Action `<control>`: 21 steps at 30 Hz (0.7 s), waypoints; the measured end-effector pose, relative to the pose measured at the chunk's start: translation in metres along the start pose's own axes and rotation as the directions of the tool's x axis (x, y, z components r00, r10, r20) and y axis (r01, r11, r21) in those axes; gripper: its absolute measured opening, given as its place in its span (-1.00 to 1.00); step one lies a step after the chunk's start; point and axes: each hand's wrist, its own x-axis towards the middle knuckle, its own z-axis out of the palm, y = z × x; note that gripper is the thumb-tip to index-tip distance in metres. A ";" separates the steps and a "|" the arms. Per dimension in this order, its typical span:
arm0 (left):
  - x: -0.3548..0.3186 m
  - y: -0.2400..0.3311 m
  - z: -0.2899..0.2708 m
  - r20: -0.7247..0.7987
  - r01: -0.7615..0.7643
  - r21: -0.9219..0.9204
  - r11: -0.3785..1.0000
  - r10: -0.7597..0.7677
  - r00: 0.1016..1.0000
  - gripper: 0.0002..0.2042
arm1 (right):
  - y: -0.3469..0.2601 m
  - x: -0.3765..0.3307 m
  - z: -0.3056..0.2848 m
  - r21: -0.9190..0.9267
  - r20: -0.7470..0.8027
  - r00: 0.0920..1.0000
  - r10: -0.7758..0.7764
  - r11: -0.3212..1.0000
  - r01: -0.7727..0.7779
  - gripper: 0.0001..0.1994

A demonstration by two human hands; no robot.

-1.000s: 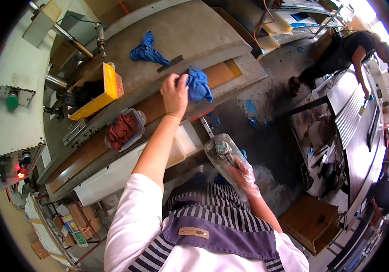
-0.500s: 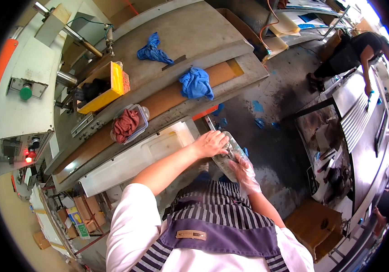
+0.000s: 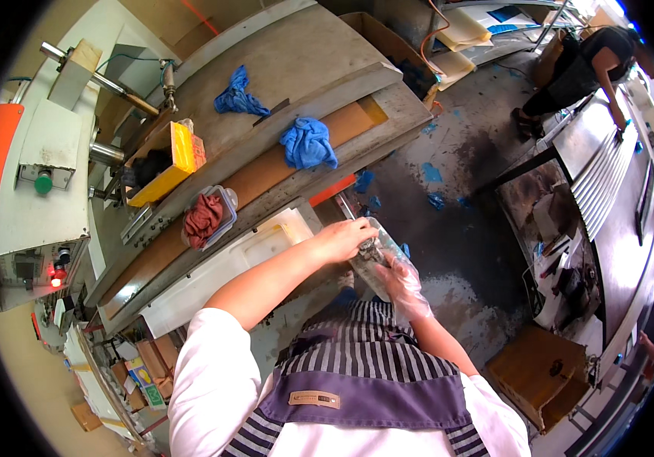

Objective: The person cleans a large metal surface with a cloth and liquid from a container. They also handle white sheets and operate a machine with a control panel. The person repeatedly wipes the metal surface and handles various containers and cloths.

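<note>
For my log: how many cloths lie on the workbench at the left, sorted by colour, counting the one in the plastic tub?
Blue: 2 (rear blue cloth, front blue cloth)
Reddish-brown: 1 (reddish-brown cloth in the tub)
Total: 3

A clear container [image 3: 364, 276] takes up the gap between the person's left hand [image 3: 344, 239] and gloved right hand [image 3: 401, 284]. From there, room to pass lies at 1 to 2 o'clock over scrap-littered floor [image 3: 455, 222], bounded at 3 by a metal worktable [image 3: 625, 255] and at 4 by a cardboard carton [image 3: 529, 365]. A bench [image 3: 388, 135] bearing a crumpled blue cloth [image 3: 309, 143] blocks 11 o'clock; a white tray [image 3: 216, 276] crowds 9.
</note>
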 end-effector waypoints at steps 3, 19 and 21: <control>0.024 0.007 -0.007 0.287 0.477 -0.032 0.878 -0.449 0.846 -0.41 | -0.009 -0.003 -0.002 -0.236 -0.008 0.992 -0.129 0.964 0.123 -0.66; 0.005 0.005 -0.018 0.124 0.317 -0.078 0.945 -0.306 0.944 -0.45 | -0.022 -0.001 -0.007 -0.114 0.020 0.992 -0.123 0.986 0.125 -0.68; -0.005 -0.006 -0.010 0.083 -0.013 -0.094 0.996 0.020 0.996 -0.45 | -0.023 -0.001 -0.008 -0.222 0.044 0.988 -0.146 0.963 0.153 -0.66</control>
